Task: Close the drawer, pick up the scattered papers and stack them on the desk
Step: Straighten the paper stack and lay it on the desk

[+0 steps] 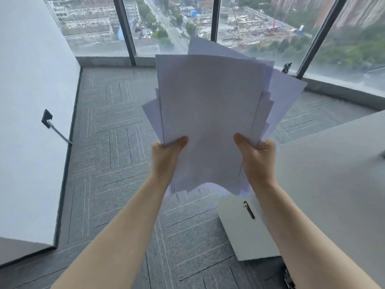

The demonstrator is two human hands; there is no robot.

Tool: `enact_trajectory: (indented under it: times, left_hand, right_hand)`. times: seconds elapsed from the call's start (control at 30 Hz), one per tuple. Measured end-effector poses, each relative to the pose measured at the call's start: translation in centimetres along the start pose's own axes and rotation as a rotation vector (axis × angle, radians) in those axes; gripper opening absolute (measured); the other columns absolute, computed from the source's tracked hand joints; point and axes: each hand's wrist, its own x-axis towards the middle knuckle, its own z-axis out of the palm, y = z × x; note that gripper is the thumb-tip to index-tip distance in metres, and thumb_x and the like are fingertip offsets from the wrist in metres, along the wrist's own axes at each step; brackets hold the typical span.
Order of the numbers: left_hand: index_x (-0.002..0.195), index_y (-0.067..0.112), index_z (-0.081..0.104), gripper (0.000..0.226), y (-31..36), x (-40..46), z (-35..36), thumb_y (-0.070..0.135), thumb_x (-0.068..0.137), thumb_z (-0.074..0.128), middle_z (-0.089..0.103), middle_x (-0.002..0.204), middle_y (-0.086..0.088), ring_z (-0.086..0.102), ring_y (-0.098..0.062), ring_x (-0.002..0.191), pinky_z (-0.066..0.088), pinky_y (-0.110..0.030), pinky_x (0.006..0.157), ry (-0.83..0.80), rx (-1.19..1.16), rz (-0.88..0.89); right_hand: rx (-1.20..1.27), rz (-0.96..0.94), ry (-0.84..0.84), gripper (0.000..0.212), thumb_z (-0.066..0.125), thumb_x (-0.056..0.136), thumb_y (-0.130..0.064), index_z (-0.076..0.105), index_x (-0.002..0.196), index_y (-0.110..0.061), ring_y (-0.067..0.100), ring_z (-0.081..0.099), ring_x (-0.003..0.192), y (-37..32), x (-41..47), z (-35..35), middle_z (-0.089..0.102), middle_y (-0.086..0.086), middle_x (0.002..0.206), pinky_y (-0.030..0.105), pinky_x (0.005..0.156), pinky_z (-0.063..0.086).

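Observation:
Both hands hold an uneven sheaf of white papers (212, 113) upright in front of me, sheets fanning out at the top and right. My left hand (166, 157) grips its lower left edge, thumb on the front sheet. My right hand (257, 157) grips the lower right edge the same way. The grey desk (333, 167) lies to the right, its top bare where visible. Below the papers, beside my right forearm, stands a white drawer front (239, 230) with a brass handle (249, 210); whether it sits flush is hard to tell.
Grey patterned carpet (116, 163) covers the floor with no loose sheets in sight. A white wall (31, 122) with a dark socket and cable (47, 118) runs along the left. Floor-to-ceiling windows (166, 24) with dark frames stand ahead.

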Motion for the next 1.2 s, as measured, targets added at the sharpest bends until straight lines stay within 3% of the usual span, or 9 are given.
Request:
enact_trajectory:
  times: [0.13, 0.37, 0.57, 0.63, 0.7, 0.77, 0.93, 1.03, 1.2]
  left_hand:
    - [0.062, 0.018, 0.075, 0.01, 1.4, -2.1, 5.6, 0.013, 0.07, 0.08, 0.072, 0.065, 0.007, 0.068, -0.014, 0.063, 0.054, -0.036, 0.069, -0.122, -0.016, 0.01]
    - [0.063, 0.029, 0.077, 0.009, 1.1, -5.8, 15.5, 0.02, 0.064, 0.08, 0.072, 0.065, 0.011, 0.067, -0.013, 0.067, 0.056, -0.041, 0.075, -0.307, 0.041, 0.045]
    - [0.07, 0.018, 0.076, 0.007, -1.3, -9.0, 23.5, 0.015, 0.068, 0.082, 0.073, 0.072, 0.006, 0.068, -0.013, 0.07, 0.055, -0.031, 0.07, -0.397, 0.044, 0.041]
    - [0.077, 0.014, 0.075, 0.011, -3.2, -9.7, 25.0, 0.014, 0.068, 0.082, 0.074, 0.078, 0.006, 0.068, -0.009, 0.071, 0.053, -0.023, 0.069, -0.441, 0.08, -0.001]
    - [0.082, 0.014, 0.074, 0.018, -5.7, -10.4, 25.7, 0.013, 0.067, 0.083, 0.075, 0.077, 0.007, 0.068, -0.003, 0.069, 0.052, -0.015, 0.064, -0.497, 0.113, -0.067]
    - [0.086, 0.014, 0.072, 0.02, -7.9, -11.3, 26.2, 0.004, 0.07, 0.079, 0.074, 0.071, 0.011, 0.067, 0.001, 0.063, 0.05, -0.012, 0.058, -0.546, 0.125, -0.125]
    - [0.078, 0.014, 0.072, 0.017, -10.3, -12.4, 27.9, 0.01, 0.063, 0.079, 0.073, 0.07, 0.005, 0.064, -0.016, 0.067, 0.05, -0.027, 0.066, -0.526, 0.131, -0.17]
    - [0.072, 0.014, 0.072, 0.012, -10.3, -13.1, 29.0, 0.004, 0.068, 0.078, 0.071, 0.064, 0.007, 0.061, -0.013, 0.064, 0.048, -0.028, 0.066, -0.488, 0.095, -0.144]
    - [0.092, 0.01, 0.07, 0.027, -9.5, -13.6, 30.2, 0.006, 0.066, 0.078, 0.073, 0.081, 0.0, 0.065, -0.012, 0.073, 0.053, -0.021, 0.067, -0.492, 0.015, -0.065]
  right_hand:
    - [0.003, -0.023, 0.134, 0.03, 0.068, 0.079, -0.015, 0.055, 0.066, 0.009, 0.013, 0.049, 0.06, -2.2, 0.4, -5.7, 0.051, 0.006, 0.065, 0.028, 0.057, 0.039]
    - [-0.022, -0.092, 0.307, 0.043, 0.067, 0.076, -0.02, 0.05, 0.072, 0.018, 0.015, 0.041, 0.067, -3.9, 0.8, -16.3, 0.045, 0.006, 0.07, 0.032, 0.059, 0.034]
    - [-0.045, -0.173, 0.444, 0.045, 0.068, 0.077, -0.019, 0.053, 0.08, 0.023, 0.014, 0.045, 0.073, -3.2, 0.0, -25.4, 0.05, 0.005, 0.075, 0.03, 0.064, 0.037]
    - [-0.06, -0.114, 0.434, 0.038, 0.07, 0.076, -0.019, 0.059, 0.073, 0.017, 0.012, 0.049, 0.069, -1.8, -0.9, -28.1, 0.054, 0.004, 0.071, 0.028, 0.061, 0.039]
    - [-0.092, -0.041, 0.38, 0.013, 0.075, 0.077, -0.013, 0.071, 0.066, -0.009, 0.008, 0.057, 0.062, 0.3, -2.1, -30.5, 0.064, -0.007, 0.065, 0.024, 0.058, 0.045]
    - [-0.094, 0.017, 0.339, 0.027, 0.076, 0.079, -0.001, 0.073, 0.067, -0.025, -0.001, 0.063, 0.061, 2.4, -3.2, -32.5, 0.071, -0.017, 0.064, 0.018, 0.058, 0.05]
    - [-0.049, 0.112, 0.398, 0.038, 0.073, 0.081, 0.002, 0.074, 0.06, -0.03, -0.005, 0.06, 0.055, 4.9, -3.8, -34.4, 0.069, -0.021, 0.059, 0.018, 0.053, 0.047]
    - [0.005, 0.096, 0.472, 0.033, 0.072, 0.081, 0.0, 0.072, 0.059, -0.025, -0.006, 0.054, 0.053, 4.6, -3.4, -34.4, 0.064, -0.021, 0.054, 0.018, 0.053, 0.045]
    - [0.076, 0.023, 0.426, 0.034, 0.07, 0.082, 0.006, 0.075, 0.069, -0.025, -0.003, 0.061, 0.063, 3.5, -3.0, -36.0, 0.071, -0.019, 0.065, 0.017, 0.06, 0.05]
